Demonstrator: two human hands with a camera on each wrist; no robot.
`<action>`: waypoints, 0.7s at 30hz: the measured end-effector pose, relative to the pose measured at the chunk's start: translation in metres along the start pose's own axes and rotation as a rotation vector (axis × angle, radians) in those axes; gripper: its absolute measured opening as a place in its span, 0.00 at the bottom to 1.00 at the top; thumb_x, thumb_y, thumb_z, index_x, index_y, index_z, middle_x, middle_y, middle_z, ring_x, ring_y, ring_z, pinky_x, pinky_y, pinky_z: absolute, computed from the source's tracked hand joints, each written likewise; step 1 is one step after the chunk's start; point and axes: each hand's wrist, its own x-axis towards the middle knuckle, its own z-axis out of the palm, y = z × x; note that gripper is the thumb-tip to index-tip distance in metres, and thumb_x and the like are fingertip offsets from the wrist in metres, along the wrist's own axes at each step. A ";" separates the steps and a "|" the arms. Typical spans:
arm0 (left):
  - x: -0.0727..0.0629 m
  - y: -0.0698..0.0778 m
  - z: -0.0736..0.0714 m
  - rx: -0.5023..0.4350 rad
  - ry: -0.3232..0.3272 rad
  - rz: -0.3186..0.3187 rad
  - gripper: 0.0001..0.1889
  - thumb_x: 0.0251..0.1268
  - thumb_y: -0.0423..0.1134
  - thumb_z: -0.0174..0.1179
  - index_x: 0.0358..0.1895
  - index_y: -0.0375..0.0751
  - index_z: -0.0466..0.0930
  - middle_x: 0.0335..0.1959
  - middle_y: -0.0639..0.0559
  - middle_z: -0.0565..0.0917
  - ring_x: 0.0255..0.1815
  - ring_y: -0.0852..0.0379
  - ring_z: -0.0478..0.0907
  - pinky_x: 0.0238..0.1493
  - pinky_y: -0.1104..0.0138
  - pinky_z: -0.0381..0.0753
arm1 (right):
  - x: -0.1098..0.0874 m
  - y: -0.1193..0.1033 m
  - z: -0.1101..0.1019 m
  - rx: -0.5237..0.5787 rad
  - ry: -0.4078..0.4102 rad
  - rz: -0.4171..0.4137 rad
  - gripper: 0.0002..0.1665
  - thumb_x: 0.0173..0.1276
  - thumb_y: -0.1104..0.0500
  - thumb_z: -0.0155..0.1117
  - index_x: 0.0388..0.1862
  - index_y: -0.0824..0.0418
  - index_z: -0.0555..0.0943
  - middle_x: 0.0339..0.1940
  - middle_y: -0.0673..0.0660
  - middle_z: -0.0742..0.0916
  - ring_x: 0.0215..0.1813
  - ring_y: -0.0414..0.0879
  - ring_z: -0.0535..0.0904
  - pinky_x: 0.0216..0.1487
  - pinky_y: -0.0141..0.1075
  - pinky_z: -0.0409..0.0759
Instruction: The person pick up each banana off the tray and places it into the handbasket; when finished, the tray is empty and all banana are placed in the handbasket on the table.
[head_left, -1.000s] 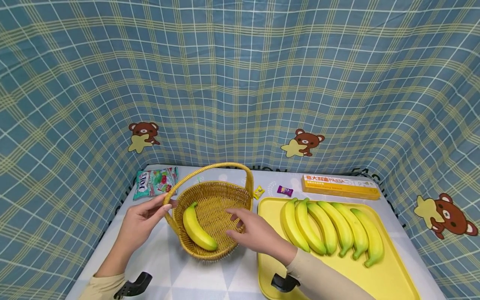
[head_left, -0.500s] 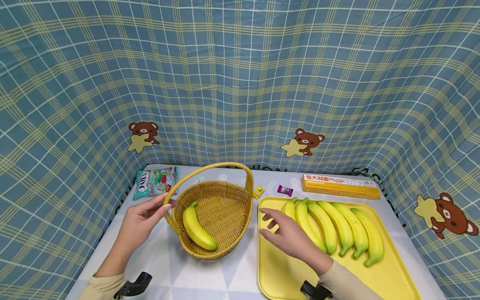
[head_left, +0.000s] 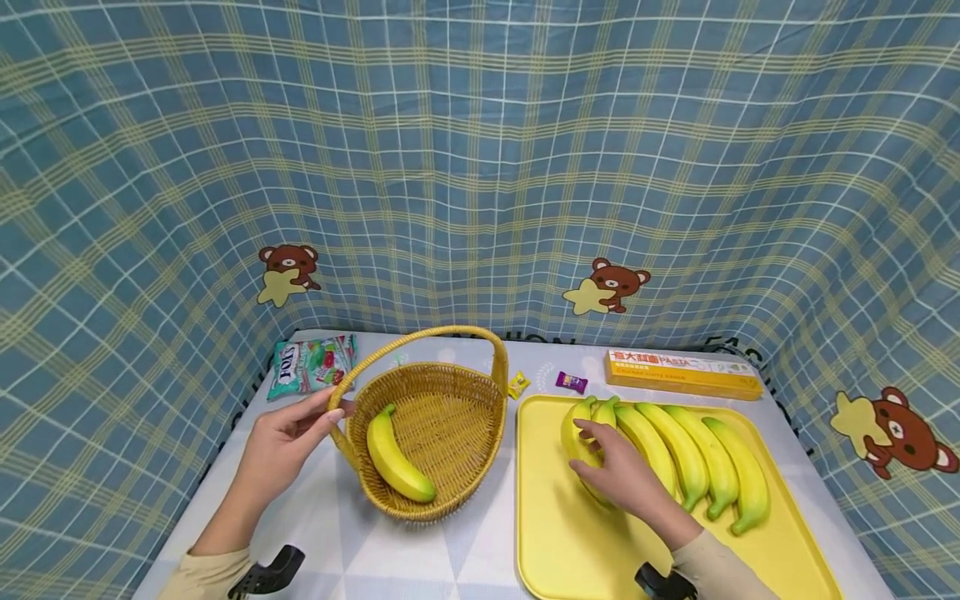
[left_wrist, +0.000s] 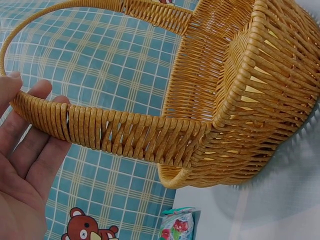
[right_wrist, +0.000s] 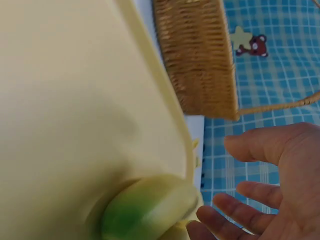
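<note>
A wicker basket [head_left: 453,425] with a tall arched handle [head_left: 420,333] stands left of centre, one banana [head_left: 397,462] lying inside along its left wall. My left hand [head_left: 277,446] holds the left side of the handle between thumb and fingers; the left wrist view shows the fingers [left_wrist: 35,155] behind the wrapped strip. Over the leftmost banana [head_left: 573,437] on the yellow tray [head_left: 555,542] is my right hand [head_left: 622,471], thumb and fingers spread apart. In the right wrist view a gap shows between the thumb and the banana [right_wrist: 150,207]. The hand partly hides the two leftmost bananas.
Several more bananas [head_left: 678,454] lie side by side on the tray. Behind it are a pasta box [head_left: 682,375], a purple wrapped candy [head_left: 572,382] and a yellow one [head_left: 518,384]. A teal candy bag [head_left: 311,367] lies behind the basket's left side. Checked cloth [head_left: 480,167] encloses the table.
My right hand has moved right, from above the basket to over the leftmost bananas on the tray. The left hand and the basket have stayed in place.
</note>
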 end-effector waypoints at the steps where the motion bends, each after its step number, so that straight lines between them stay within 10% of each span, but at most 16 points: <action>1: 0.000 0.000 0.000 -0.002 -0.003 -0.002 0.19 0.72 0.27 0.60 0.65 0.30 0.78 0.46 0.40 0.89 0.47 0.69 0.85 0.46 0.75 0.84 | -0.001 0.003 0.000 -0.006 0.002 0.008 0.37 0.66 0.57 0.74 0.73 0.61 0.73 0.58 0.59 0.83 0.56 0.54 0.82 0.57 0.51 0.82; 21: 0.000 -0.001 0.001 -0.008 -0.001 -0.004 0.19 0.72 0.27 0.60 0.65 0.32 0.79 0.47 0.42 0.89 0.47 0.68 0.85 0.47 0.74 0.85 | 0.004 0.009 0.025 -0.124 0.056 -0.006 0.41 0.59 0.56 0.79 0.70 0.63 0.75 0.60 0.62 0.80 0.48 0.51 0.82 0.47 0.48 0.84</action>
